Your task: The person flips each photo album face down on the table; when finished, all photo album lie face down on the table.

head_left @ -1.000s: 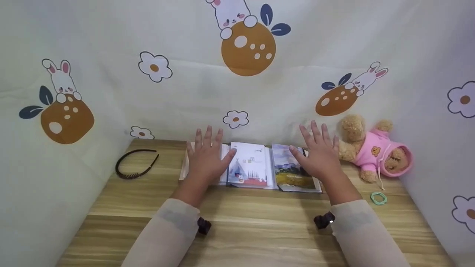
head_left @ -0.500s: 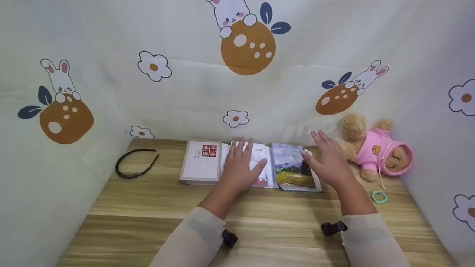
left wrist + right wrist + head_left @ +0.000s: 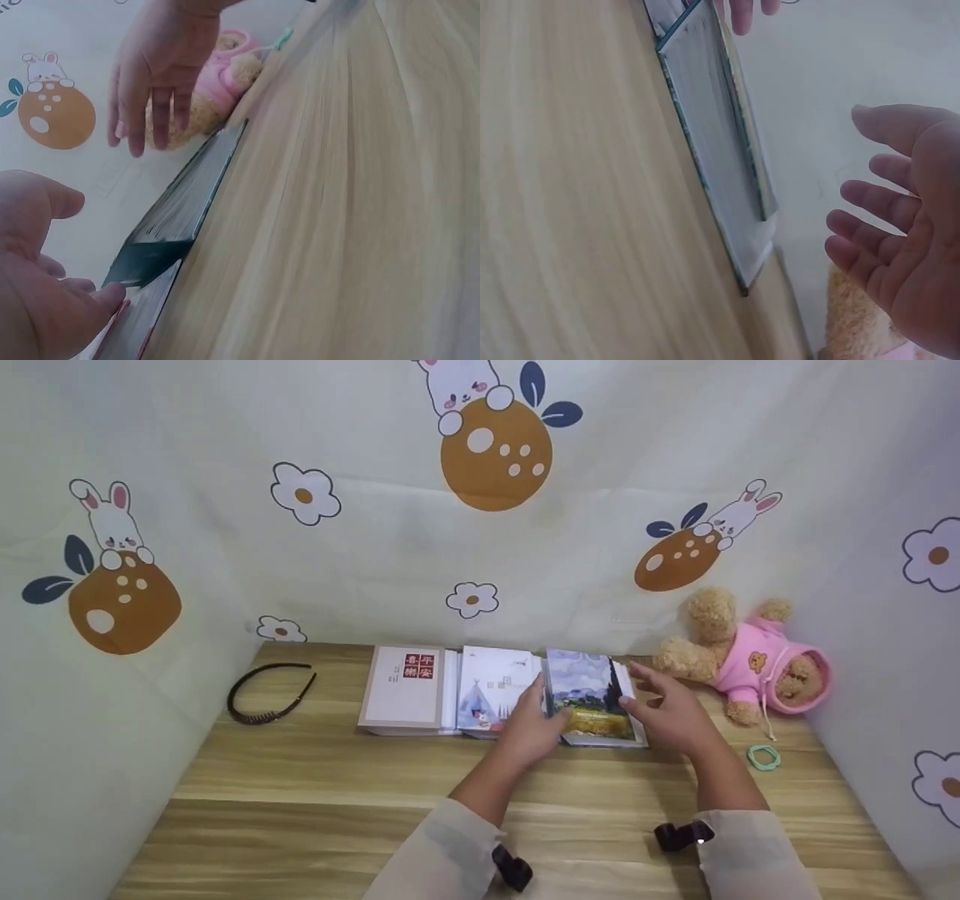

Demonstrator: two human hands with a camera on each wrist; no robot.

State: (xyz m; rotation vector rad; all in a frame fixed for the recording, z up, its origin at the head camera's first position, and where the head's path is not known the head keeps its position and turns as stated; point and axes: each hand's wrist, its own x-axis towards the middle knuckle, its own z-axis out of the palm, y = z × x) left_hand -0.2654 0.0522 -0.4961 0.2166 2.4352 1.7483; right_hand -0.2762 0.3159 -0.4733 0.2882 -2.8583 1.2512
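Three thick photo-album-like books lie side by side against the back wall. The right one (image 3: 589, 690) has a painted landscape cover, the middle one (image 3: 480, 682) shows a tent drawing, and the left one (image 3: 401, 694) is pale with a red square. My left hand (image 3: 529, 727) is between the middle and right books, its fingers straight beside the landscape book's left edge. On that book's other side is my right hand (image 3: 671, 720), thumb apart from loosely bent fingers. The right wrist view shows a gap between my right hand (image 3: 915, 225) and the landscape book (image 3: 712, 142).
A teddy bear (image 3: 761, 664) in a pink hoodie lies at the back right, close to my right hand. In front of it is a green hair tie (image 3: 763, 758). A black headband (image 3: 262, 712) lies at the left of the wooden table (image 3: 315, 840). Patterned cloth walls surround it.
My left hand has moved right, from over the left and middle books to the landscape book's left side. My right hand has shifted slightly right and lower, to its right side. The books stay put.
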